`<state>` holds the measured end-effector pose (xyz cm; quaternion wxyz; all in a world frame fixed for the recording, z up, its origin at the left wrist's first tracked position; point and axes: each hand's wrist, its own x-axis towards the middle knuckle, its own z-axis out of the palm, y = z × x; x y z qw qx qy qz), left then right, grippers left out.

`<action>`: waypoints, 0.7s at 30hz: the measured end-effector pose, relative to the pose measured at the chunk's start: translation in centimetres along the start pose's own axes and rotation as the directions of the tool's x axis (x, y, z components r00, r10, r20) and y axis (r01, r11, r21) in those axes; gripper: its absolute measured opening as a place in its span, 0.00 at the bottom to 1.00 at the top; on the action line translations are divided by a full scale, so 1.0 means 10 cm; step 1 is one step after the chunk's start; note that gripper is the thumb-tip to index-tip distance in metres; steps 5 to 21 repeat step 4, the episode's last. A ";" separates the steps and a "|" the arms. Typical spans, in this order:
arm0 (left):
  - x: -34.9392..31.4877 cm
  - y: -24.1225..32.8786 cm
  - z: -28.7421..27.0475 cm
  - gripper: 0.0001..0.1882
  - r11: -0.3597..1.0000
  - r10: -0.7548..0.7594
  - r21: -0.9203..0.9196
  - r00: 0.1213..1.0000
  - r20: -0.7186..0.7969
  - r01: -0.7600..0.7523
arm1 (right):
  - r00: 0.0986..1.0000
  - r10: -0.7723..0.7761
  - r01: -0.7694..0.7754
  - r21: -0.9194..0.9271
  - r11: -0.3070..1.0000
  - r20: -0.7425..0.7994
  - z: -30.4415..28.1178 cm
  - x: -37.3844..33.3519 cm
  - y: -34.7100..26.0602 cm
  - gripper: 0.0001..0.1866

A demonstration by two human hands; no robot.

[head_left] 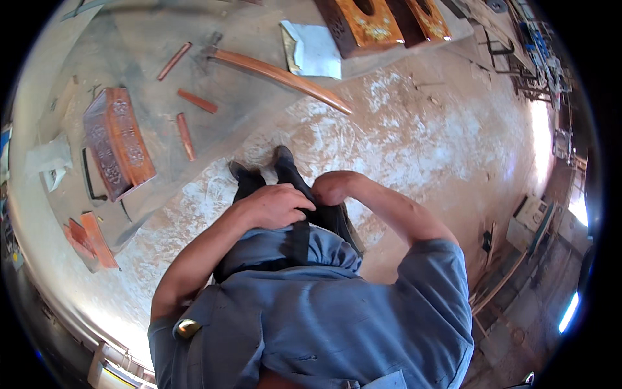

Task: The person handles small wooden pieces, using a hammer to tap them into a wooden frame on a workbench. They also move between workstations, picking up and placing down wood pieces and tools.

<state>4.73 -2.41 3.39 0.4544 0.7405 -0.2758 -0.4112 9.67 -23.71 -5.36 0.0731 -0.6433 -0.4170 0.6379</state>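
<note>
Both my hands are in front of my waist, close together. My left hand [275, 206] has its fingers bent over the upper end of a black strap [299, 241] that lies down the front of my blue-grey shirt [363, 311]. Just to its right, my right hand [332, 188] is curled into a fist against my dark trousers. Its fingertips are turned away, and whatever they grip is hidden.
On the sheet-covered work surface [240, 104] lie a wooden-handled hammer [278, 76], a carved wooden box [123, 142], reddish wood strips [185, 137] and a folded pale sheet [314, 50]. Glossy boxes with oval openings [369, 29] stand at its far end. Clutter [531, 220] lines the right.
</note>
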 end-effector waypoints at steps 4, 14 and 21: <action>-0.01 0.07 -0.05 0.20 1.000 -0.024 -0.009 1.000 0.007 0.024 | 0.997 0.040 -0.042 -0.017 0.999 -0.070 -0.30 -0.32 -0.24 0.17; -0.01 0.07 -0.05 0.20 1.000 -0.024 -0.009 1.000 0.007 0.024 | 0.997 0.040 -0.042 -0.017 0.999 -0.070 -0.30 -0.32 -0.24 0.17; -0.01 0.07 -0.05 0.20 1.000 -0.024 -0.009 1.000 0.007 0.024 | 0.997 0.040 -0.042 -0.017 0.999 -0.070 -0.30 -0.32 -0.24 0.17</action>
